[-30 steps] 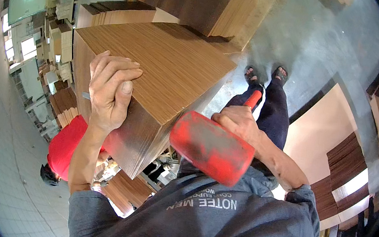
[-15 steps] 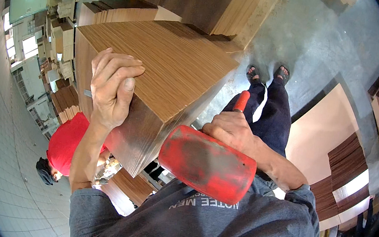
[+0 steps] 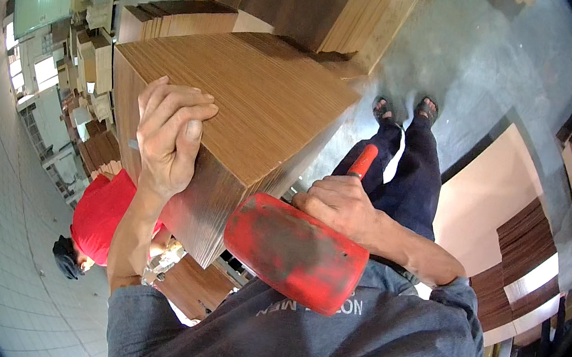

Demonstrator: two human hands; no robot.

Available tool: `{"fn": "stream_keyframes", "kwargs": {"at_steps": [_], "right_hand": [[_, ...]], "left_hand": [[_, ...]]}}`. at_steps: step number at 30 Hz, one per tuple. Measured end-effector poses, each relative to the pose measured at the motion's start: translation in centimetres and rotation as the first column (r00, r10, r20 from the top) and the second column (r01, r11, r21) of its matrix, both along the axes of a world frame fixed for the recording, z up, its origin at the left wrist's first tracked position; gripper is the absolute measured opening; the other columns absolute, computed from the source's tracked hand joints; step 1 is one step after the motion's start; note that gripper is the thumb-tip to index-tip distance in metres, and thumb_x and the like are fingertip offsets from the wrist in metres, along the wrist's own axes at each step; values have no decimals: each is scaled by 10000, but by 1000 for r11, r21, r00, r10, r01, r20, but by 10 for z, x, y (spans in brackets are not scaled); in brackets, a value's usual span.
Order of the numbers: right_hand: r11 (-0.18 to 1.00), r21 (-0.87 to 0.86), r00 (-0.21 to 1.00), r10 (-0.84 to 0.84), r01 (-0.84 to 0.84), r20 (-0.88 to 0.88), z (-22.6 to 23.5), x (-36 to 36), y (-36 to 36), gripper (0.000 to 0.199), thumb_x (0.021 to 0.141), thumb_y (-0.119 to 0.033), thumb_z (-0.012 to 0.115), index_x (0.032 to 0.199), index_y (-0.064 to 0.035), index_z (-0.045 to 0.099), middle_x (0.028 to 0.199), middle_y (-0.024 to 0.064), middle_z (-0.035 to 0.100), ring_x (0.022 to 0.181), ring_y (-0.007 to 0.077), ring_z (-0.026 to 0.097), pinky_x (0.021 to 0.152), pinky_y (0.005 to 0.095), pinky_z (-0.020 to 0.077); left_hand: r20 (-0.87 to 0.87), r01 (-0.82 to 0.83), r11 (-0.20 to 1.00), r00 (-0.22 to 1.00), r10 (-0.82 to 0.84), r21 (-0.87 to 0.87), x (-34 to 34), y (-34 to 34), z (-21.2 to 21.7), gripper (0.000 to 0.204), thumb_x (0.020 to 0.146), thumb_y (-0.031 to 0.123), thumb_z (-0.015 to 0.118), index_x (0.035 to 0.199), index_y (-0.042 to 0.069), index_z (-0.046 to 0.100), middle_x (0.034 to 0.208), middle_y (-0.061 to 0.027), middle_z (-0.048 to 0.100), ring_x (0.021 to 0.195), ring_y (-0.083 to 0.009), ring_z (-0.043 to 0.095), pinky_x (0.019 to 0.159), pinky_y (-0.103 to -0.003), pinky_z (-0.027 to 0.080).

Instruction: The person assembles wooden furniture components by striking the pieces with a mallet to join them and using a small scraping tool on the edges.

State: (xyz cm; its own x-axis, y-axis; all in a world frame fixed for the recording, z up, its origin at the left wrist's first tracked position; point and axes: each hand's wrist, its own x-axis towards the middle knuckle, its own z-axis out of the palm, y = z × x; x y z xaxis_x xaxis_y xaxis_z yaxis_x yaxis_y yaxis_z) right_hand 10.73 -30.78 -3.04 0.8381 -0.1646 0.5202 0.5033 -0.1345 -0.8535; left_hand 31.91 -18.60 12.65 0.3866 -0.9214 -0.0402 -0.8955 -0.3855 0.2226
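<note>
Stacked veneer filled the workshop; the left hand (image 3: 168,137) gripped the stack's (image 3: 253,96) corner. The right hand (image 3: 340,205) clenched a red mallet (image 3: 295,251) (head beside the stack's side), apparently mid-tapping; the next blow needed a square face.

I see veneer stack (image 3: 237,108): wood, matt, fine straight grain, layered edges. Mallet (image 3: 295,251): red rubber, dull, scuffed grey. Shirt (image 3: 323,340): grey cloth. Floor (image 3: 472,59): smooth grey concrete.

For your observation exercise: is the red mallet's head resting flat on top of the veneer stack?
No, the red mallet is at the side face of the veneer stack, gripped by the right hand.
</note>
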Motion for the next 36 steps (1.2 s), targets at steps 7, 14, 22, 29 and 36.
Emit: {"fn": "stream_keyframes", "kwargs": {"at_steps": [7, 14, 22, 29, 36], "right_hand": [[1000, 29, 1000, 7, -7, 1, 0, -9, -7, 248, 730, -162, 656, 911, -17, 569, 621, 44, 451, 529, 224, 536, 466, 361, 424], [1000, 2, 996, -7, 7, -88, -27, -6, -9, 255, 730, -142, 670, 933, -14, 583, 625, 56, 487, 536, 227, 564, 462, 362, 437], [1000, -13, 994, 7, -8, -110, -47, -6, -17, 228, 730, -131, 682, 902, -17, 585, 612, 61, 501, 519, 234, 562, 453, 364, 435], [996, -59, 985, 55, -65, -160, -56, -12, -25, 235, 749, -132, 673, 926, -4, 589, 625, 65, 492, 557, 235, 572, 489, 368, 450], [993, -66, 943, 68, -95, -327, -87, -50, -46, 239, 753, -135, 664, 926, 6, 576, 642, 84, 514, 557, 267, 581, 498, 396, 456]], "left_hand": [[-12, 5, 1000, 1000, -5, -4, 1, -1, 0, 280, 942, 235, 527, 870, 29, 702, 912, -96, 685, 945, -283, 631, 1007, -502, 362], [-8, -7, 1000, 1000, 7, 2, 2, -2, 0, 314, 951, 263, 516, 865, 25, 701, 914, -97, 688, 942, -286, 631, 1008, -502, 358], [-18, -1, 1000, 1000, 1, 13, 3, -2, -2, 361, 958, 300, 484, 869, 26, 701, 917, -111, 688, 940, -294, 630, 1009, -497, 354], [-15, -7, 999, 1000, 7, 38, 3, -4, -1, 350, 931, 284, 487, 885, 9, 698, 939, -129, 689, 936, -313, 627, 1017, -499, 348], [-29, -26, 996, 999, 29, 82, 6, -6, 1, 438, 968, 367, 453, 899, 16, 705, 957, -131, 692, 952, -317, 629, 1031, -507, 340]]}}
